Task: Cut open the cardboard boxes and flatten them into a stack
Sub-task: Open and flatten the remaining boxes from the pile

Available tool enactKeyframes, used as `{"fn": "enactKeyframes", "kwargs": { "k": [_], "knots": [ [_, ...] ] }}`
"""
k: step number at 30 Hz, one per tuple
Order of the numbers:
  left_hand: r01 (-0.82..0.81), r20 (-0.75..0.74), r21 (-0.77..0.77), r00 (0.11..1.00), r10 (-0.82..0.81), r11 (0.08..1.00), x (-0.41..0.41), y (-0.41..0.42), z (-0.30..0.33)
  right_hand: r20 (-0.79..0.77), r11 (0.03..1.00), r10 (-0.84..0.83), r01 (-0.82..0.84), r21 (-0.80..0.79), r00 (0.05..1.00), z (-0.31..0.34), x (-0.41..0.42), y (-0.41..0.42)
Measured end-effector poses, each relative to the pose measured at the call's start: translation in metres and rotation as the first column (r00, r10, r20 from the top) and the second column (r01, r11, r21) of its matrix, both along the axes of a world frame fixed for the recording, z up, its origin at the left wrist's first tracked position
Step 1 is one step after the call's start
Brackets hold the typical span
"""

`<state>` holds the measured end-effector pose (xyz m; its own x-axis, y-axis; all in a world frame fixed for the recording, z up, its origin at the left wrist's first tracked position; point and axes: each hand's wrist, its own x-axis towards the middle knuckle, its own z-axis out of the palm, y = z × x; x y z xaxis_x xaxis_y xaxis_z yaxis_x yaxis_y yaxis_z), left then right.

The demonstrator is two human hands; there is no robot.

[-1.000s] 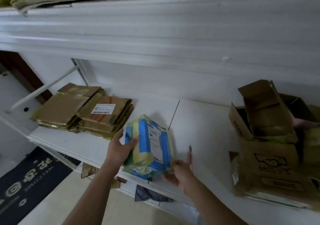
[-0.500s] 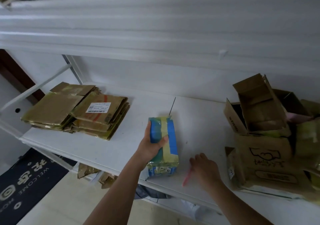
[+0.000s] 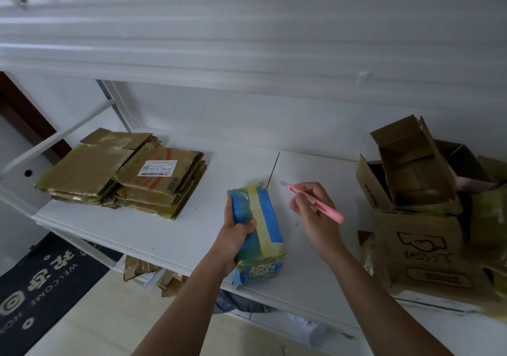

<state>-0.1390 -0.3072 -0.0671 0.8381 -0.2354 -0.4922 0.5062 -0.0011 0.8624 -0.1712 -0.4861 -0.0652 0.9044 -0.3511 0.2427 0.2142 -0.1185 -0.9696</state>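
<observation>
Blue taped box (image 3: 256, 232) lies on the white shelf (image 3: 170, 235) near its front edge, long side running away from the camera, yellowish tape strip facing up. Left hand (image 3: 237, 230) wraps its left flank, thumb over the top, fingers curled around it. Looks like a brace so the box doesn't slide under the blade, with the tape seam left exposed.

Right hand (image 3: 312, 210) pinches a pink utility knife (image 3: 315, 203) pen-style, blade end pointing up-left, just beside the box's far right corner but not touching it. Judgement: cut not started yet; seam along the tape is the likely entry.

Flattened cardboard stack (image 3: 123, 174) sits on the shelf's left end, well apart from the box, top sheet carrying a white barcode label (image 3: 157, 168). Probably the drop zone once this one is flat. Open brown boxes (image 3: 428, 199) are piled at right, flaps up, apparently the queue.

Shelf is white, with a panel seam just behind the box and another shelf above. Below: cardboard scraps (image 3: 153, 273) on the floor and a dark welcome mat (image 3: 41, 279) at left.
</observation>
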Motion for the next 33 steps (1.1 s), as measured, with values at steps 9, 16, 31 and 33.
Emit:
{"fn": "enactKeyframes", "kwargs": {
  "k": [9, 16, 31, 33],
  "knots": [
    [-0.148, -0.025, -0.129, 0.989, 0.146, 0.981, -0.015, 0.022, -0.016, -0.032, 0.990, 0.133, -0.134, -0.045, 0.991, -0.022, 0.012, 0.067],
    [-0.180, -0.119, -0.266, 0.981, 0.153, 0.947, -0.018, 0.036, -0.024, -0.017, 0.967, 0.146, -0.147, -0.208, 0.989, -0.022, 0.015, 0.075],
    [0.056, -0.094, 0.136, 0.995, -0.043, 0.989, -0.005, 0.000, -0.030, -0.155, 0.998, 0.062, -0.061, 0.008, 0.986, -0.033, 0.024, 0.022],
    [0.050, -0.096, 0.122, 0.995, -0.038, 0.991, -0.003, 0.001, -0.032, -0.150, 0.999, 0.045, -0.045, 0.006, 0.988, -0.032, 0.034, 0.026]
  ]
}}
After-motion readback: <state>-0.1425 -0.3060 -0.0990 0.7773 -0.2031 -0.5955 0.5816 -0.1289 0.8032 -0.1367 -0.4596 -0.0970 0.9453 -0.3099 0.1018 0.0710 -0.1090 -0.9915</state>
